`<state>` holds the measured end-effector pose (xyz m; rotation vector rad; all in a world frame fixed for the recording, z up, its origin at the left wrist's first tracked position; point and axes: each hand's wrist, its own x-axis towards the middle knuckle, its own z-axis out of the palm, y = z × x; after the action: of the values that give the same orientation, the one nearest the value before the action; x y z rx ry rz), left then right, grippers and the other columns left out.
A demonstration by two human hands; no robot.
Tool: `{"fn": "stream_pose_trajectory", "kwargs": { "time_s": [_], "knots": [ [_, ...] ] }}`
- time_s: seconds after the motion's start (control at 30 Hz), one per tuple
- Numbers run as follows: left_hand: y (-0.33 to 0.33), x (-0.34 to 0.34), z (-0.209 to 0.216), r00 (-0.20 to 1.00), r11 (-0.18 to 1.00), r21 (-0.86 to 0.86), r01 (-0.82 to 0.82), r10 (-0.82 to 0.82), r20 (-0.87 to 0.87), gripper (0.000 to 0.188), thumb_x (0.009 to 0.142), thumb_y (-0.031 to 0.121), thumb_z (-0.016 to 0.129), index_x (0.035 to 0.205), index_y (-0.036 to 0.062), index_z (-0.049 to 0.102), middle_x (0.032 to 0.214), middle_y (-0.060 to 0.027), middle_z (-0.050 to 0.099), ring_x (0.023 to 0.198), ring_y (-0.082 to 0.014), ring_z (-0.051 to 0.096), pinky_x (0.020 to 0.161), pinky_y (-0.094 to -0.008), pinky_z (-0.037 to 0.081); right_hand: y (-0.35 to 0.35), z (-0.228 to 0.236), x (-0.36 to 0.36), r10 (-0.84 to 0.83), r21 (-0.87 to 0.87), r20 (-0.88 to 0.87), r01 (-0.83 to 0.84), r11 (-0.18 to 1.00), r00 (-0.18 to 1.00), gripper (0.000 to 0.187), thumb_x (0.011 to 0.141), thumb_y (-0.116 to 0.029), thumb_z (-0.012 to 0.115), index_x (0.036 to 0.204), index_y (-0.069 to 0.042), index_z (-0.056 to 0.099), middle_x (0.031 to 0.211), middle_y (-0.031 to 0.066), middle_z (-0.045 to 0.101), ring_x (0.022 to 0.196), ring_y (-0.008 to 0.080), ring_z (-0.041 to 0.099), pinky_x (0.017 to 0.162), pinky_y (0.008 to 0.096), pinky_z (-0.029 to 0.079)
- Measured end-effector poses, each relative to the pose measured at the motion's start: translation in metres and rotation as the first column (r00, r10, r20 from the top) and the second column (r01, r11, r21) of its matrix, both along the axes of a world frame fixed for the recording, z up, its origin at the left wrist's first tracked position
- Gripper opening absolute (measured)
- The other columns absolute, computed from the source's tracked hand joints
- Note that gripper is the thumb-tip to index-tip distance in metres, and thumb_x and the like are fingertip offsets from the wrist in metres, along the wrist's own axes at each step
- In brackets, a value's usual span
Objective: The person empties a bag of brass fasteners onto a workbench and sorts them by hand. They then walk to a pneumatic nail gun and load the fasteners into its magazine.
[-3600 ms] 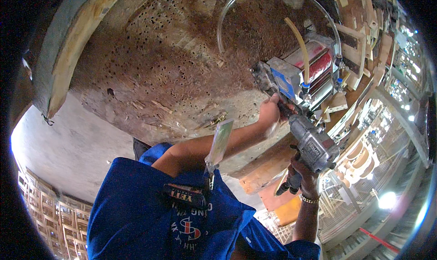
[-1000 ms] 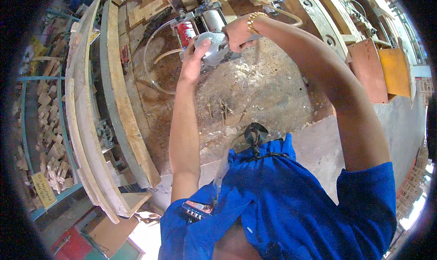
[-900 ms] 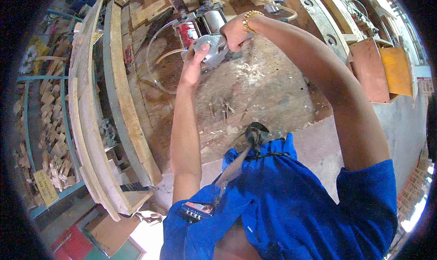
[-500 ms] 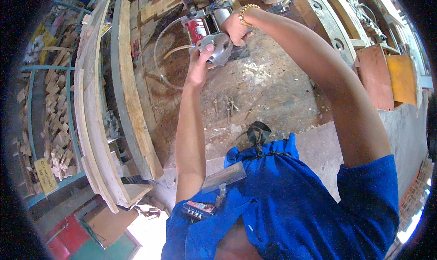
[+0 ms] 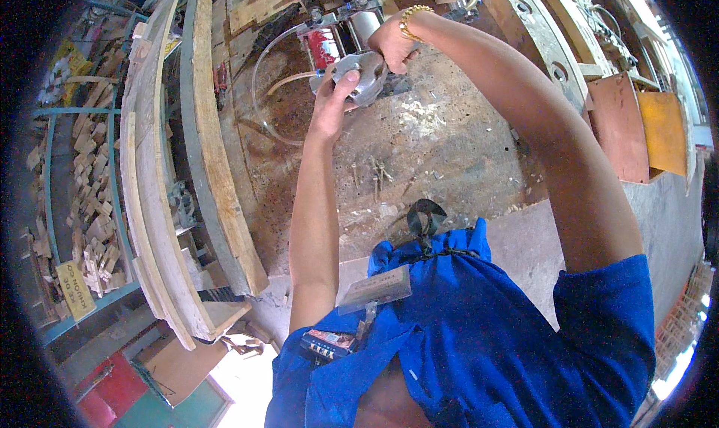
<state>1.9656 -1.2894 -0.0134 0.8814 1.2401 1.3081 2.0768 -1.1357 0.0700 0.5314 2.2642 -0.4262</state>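
My left hand (image 5: 329,110) is wrapped round the near side of a rounded grey metal casting (image 5: 367,91), its thumb lying on top. The casting sits against the near end of a pneumatic cylinder with a red label (image 5: 323,47) and a shiny silver cylinder (image 5: 365,25) beside it. Close by the casting's far right edge, my right hand (image 5: 391,42) is closed with its fingers curled under. What those fingers grip is hidden by the hand. A clear air hose (image 5: 256,91) loops out to the left of the cylinders.
Several nails or screws (image 5: 377,175) and pale wood chips (image 5: 421,119) lie on the worn wooden bench (image 5: 457,155). Long timber beams (image 5: 210,143) run along the left. A pink-brown wooden box (image 5: 618,128) stands at the right, and a rack of wood offcuts (image 5: 93,188) at far left.
My right hand has shifted slightly to the right, its wrist turning a little. The left hand stays on the casting, which has barely moved.
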Motion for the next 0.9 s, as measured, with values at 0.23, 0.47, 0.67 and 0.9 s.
{"fn": "stream_pose_trajectory", "kwargs": {
  "time_s": [0.23, 0.47, 0.67, 0.9],
  "knots": [
    [0.002, 0.0, -0.006, 1.0, 1.0, 0.018, 0.0, 0.0, 0.01, 0.075, 0.075, 0.053, 0.065, 0.131, 0.0074, 0.043, 0.121, -0.0122, 0.052, 0.109, -0.0244, 0.052, 0.085, -0.0421, 0.047, 0.004, -0.008, 0.002, -0.066, 0.002, -0.017, 0.066, 0.998, 0.998, 0.029, 0.058, -0.01, 0.068, 0.085, -0.004, 0.059, 0.065, 0.006, 0.059, 0.053, 0.018, 0.055, 0.048, 0.0334, 0.043],
    [0.003, -0.004, -0.013, 1.0, 0.999, -0.026, -0.025, 0.026, 0.017, 0.078, 0.074, 0.054, 0.066, 0.132, 0.0076, 0.043, 0.123, -0.0113, 0.051, 0.111, -0.025, 0.051, 0.086, -0.0426, 0.046, 0.006, -0.008, 0.0, -0.101, -0.006, 0.017, 0.101, 0.995, 0.995, 0.032, 0.058, -0.012, 0.069, 0.088, -0.004, 0.06, 0.066, 0.0066, 0.06, 0.054, 0.0178, 0.056, 0.047, 0.0332, 0.044],
    [0.004, -0.004, -0.018, 1.0, 1.0, -0.026, 0.015, -0.015, 0.003, 0.078, 0.073, 0.055, 0.065, 0.132, 0.0082, 0.043, 0.125, -0.0115, 0.051, 0.111, -0.0261, 0.051, 0.086, -0.0433, 0.045, 0.009, -0.014, -0.002, -0.049, -0.062, 0.084, 0.055, 0.997, 0.995, 0.036, 0.058, -0.011, 0.07, 0.092, -0.004, 0.06, 0.068, 0.007, 0.061, 0.054, 0.0173, 0.057, 0.047, 0.033, 0.045],
    [0.003, -0.001, -0.015, 0.999, 0.999, -0.048, -0.018, 0.016, -0.04, 0.077, 0.074, 0.056, 0.065, 0.132, 0.0097, 0.043, 0.124, -0.012, 0.051, 0.112, -0.0263, 0.051, 0.086, -0.0436, 0.046, 0.013, -0.022, 0.003, -0.14, -0.06, -0.001, 0.14, 0.988, 0.99, 0.038, 0.059, -0.011, 0.07, 0.095, -0.004, 0.059, 0.072, 0.0065, 0.062, 0.057, 0.017, 0.057, 0.049, 0.0323, 0.047]
  ]
}}
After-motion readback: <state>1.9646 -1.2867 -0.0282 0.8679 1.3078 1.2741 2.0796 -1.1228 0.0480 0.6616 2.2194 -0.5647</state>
